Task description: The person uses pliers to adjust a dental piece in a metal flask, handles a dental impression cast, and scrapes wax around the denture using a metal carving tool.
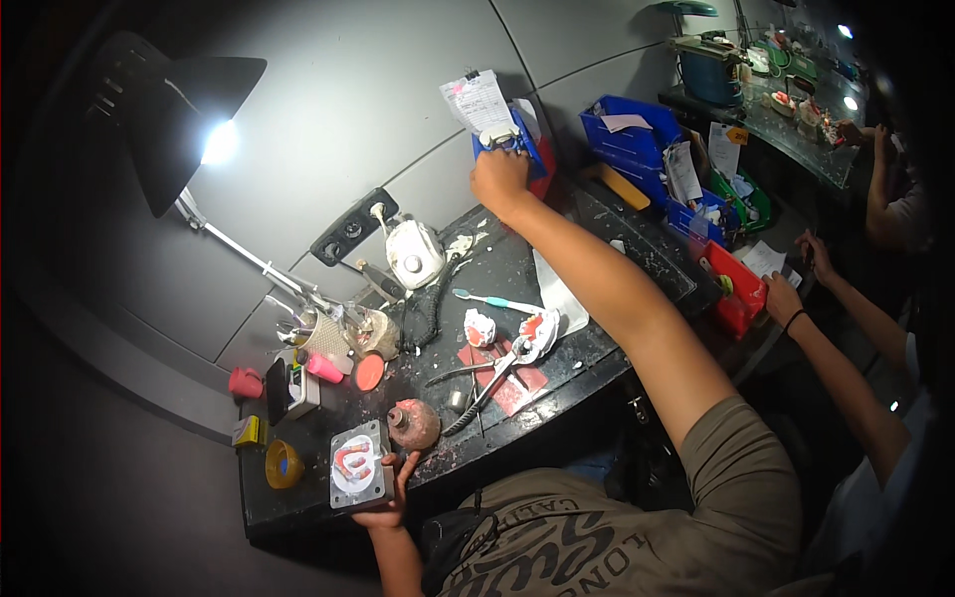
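Left of the pliers [516, 351], the left hand [389, 505] grips the flask [378, 482], probably heavy and rigid, its plaster [355, 486] brittle, best held by its metal sides; beyond the pliers, the right hand [500, 176], grip unclear, meets the blue bin [539, 157].

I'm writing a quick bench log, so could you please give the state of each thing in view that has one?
Desk lamp: lit
Square metal mould: uncovered, gripped by left hand
Right hand: at blue bin, grip hidden
Toothbrush: lying flat
Pliers: lying, spread apart
Power strip: one plug in
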Demonstrator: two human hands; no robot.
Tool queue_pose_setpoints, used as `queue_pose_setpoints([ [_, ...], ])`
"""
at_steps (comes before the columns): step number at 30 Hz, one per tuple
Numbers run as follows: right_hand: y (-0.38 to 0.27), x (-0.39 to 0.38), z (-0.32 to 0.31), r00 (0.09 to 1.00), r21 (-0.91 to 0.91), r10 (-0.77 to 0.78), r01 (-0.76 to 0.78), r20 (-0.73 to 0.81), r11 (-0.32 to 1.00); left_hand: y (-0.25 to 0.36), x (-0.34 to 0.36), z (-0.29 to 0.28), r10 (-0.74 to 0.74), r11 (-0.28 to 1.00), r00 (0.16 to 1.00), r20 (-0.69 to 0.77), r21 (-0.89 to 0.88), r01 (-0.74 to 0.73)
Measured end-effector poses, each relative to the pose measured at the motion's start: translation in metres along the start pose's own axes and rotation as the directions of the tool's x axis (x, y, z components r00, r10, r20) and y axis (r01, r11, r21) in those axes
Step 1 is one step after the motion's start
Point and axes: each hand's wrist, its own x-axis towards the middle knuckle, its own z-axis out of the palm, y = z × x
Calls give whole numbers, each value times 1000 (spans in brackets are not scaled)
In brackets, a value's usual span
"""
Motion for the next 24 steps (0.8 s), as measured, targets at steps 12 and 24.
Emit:
queue_pose_setpoints([
  [12, 9, 38, -105, 970, 182, 194, -166, -149, 969, -6, -3, 16, -3, 999, 999, -52, -40, 1],
  [24, 398, -27, -255, 485, 926, 817, 347, -311, 147, -3, 0, 21, -39, 994, 999, -8, -100, 38],
])
